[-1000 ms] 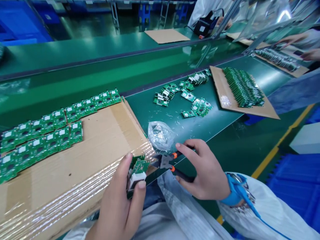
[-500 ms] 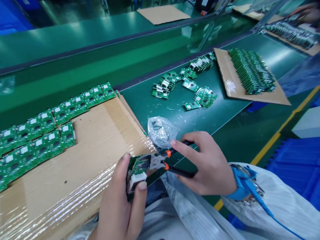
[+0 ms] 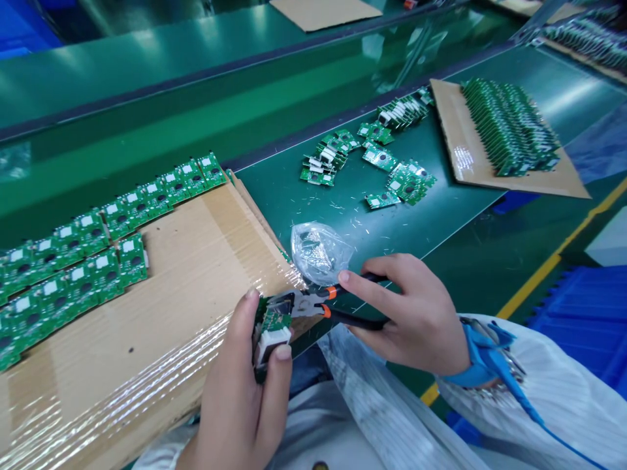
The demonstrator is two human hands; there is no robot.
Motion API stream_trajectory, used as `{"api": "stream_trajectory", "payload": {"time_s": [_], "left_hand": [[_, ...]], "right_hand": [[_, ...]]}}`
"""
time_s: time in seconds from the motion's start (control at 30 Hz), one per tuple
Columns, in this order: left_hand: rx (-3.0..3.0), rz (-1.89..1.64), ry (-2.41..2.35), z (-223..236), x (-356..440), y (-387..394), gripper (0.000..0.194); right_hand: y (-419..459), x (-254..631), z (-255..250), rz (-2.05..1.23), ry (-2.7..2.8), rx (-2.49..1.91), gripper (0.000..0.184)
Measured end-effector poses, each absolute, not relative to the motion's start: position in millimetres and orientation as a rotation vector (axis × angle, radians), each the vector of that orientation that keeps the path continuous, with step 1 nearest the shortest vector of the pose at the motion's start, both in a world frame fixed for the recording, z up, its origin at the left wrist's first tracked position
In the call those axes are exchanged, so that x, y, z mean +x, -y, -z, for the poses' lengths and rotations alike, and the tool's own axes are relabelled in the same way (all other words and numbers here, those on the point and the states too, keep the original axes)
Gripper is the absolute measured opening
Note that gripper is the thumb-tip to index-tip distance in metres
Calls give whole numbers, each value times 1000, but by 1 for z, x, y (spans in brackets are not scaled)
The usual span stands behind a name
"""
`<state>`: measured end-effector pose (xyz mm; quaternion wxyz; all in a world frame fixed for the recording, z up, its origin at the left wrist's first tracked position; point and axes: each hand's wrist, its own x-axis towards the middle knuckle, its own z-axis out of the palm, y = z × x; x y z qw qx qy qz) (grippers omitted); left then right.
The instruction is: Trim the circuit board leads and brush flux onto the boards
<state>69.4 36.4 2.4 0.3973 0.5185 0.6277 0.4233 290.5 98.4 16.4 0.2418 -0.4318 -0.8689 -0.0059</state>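
Note:
Between thumb and fingers, my left hand grips a small green circuit board with a white block-shaped part on it. My right hand is wrapped round the black handles of wire cutters with orange bands. The cutters' jaws are at the board's upper right edge; whether they touch it I cannot tell. Just beyond the cutters lies a clear plastic bag with thin metal clippings in it. My right index finger stretches along the upper handle, its tip near the bag.
Rows of circuit boards lie on a cardboard sheet at left. Loose boards and scattered clippings rest on the green bench. Another cardboard piece bears a dense stack of boards. A blue strap circles my right wrist.
The view has shifted slightly. Both hands keep their grips, and the cutters' jaws stay at the board's edge. The board appears tilted a little differently.

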Motion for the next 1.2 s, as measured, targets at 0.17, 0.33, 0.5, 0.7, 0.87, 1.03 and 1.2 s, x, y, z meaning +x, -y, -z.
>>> {"api": "stream_trajectory", "payload": {"time_s": [0.17,0.33,0.5,0.7,0.87,1.03,1.2], "left_hand": [[1608,-975,-1524,-1,69,-38,65],[1697,-907,-1549,-4,74,-39,65],[1673,-857,-1555,-11,83,-45,63],[1378,-621,-1521,-21,94,-68,62],[1103,-543,-1351,-22,97,-73,63],[1247,-676,-1457,-16,91,-60,64],[1471,-773,-1553,-15,82,-49,66]], "right_hand": [[-99,293,-12,66,2351,-1152,41],[-98,296,-10,22,2353,-1138,42],[-93,299,-11,-68,2349,-1208,41],[-87,307,-19,-495,2360,-1399,50],[-88,331,-30,-1222,2170,-1453,51],[-95,356,-21,-920,1953,-1923,68],[-113,359,14,-300,2020,-2453,69]]}}
